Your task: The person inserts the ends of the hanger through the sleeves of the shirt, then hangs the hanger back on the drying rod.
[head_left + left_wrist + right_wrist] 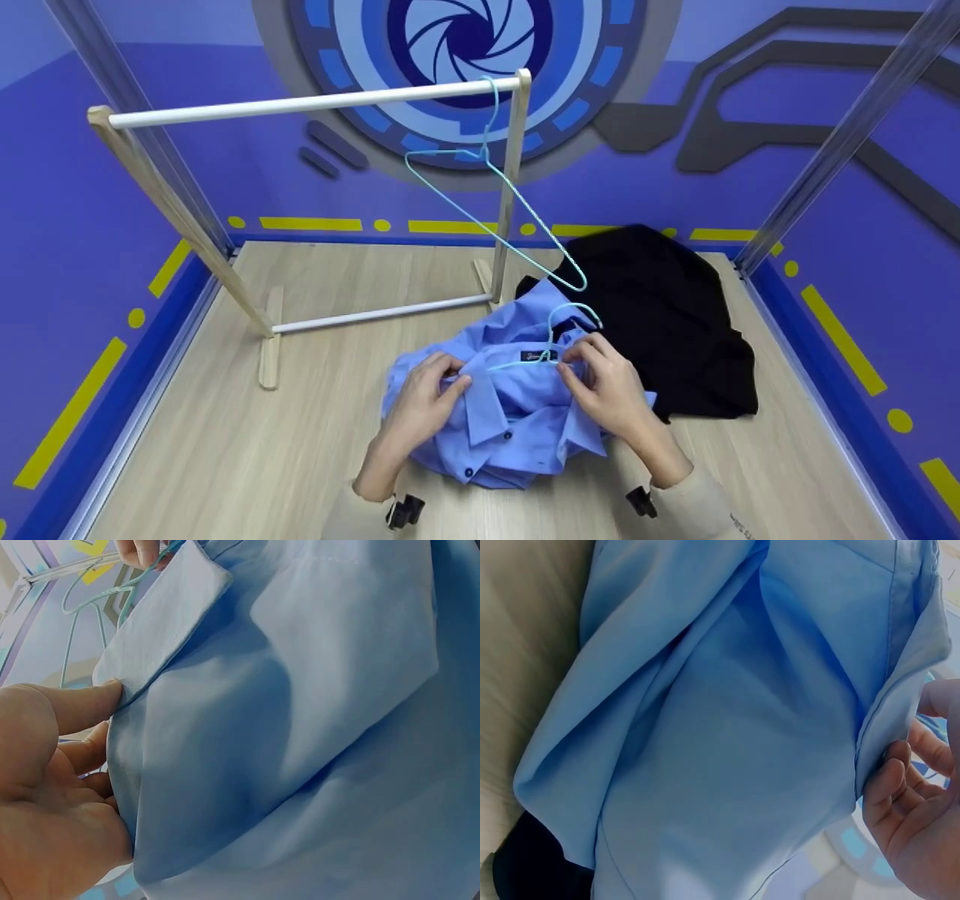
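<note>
A blue button-up shirt (487, 412) lies bunched on the table in the head view, its collar towards the hands. Inside its neck sits a light-blue wire hanger (574, 304), the hook sticking up past the dark label (534, 356); the hanger's ends are hidden in the cloth. My left hand (420, 401) pinches the shirt near the left collar, thumb on the fabric and fingers behind it, as the left wrist view shows. On the opposite side my right hand (611, 386) pinches the shirt's neck edge beside the hanger's hook. Blue cloth (727, 750) fills much of the right wrist view.
A wooden rack with a white top rail (315, 106) stands behind and to the left. One bare light-blue hanger (525, 201) hangs at its right end. A black garment (660, 330) lies to the right of the shirt. Blue walls (847, 247) enclose the table (225, 450).
</note>
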{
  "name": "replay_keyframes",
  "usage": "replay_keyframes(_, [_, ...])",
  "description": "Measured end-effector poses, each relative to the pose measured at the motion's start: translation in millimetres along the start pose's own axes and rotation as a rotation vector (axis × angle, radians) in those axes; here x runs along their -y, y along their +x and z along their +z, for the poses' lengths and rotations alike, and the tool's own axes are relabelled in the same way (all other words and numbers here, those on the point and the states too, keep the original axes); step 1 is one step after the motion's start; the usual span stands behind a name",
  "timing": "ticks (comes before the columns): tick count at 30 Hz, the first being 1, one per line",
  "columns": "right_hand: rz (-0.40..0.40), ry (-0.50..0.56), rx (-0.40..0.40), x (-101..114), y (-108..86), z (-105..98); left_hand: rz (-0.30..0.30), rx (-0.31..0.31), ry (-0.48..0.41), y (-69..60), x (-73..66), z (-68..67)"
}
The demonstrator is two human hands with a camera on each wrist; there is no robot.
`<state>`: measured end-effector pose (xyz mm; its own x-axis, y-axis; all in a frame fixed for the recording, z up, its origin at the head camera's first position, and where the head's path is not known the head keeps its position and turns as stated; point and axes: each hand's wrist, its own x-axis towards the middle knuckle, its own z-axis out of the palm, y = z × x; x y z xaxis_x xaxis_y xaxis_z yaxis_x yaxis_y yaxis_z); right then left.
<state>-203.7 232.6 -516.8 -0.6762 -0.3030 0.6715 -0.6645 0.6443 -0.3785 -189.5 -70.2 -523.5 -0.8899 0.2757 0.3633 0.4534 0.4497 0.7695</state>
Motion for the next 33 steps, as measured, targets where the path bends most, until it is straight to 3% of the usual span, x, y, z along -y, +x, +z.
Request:
replay_keyframes(18, [0.054,0.145,0.027,-6,-5.2,-9,-0.045,-0.017,0.001,0.3,1.7,-1.5])
replay_keyframes(27, [0.104,0.109,0.140,-11,-10.3,-15,-0.056,-0.021,-0.003,0.2,0.9,-3.6])
replay_keyframes(33, [0.101,0.073,0.165,-13,-12.1,-18,-0.048,-0.030,0.009,0.1,0.6,-4.3])
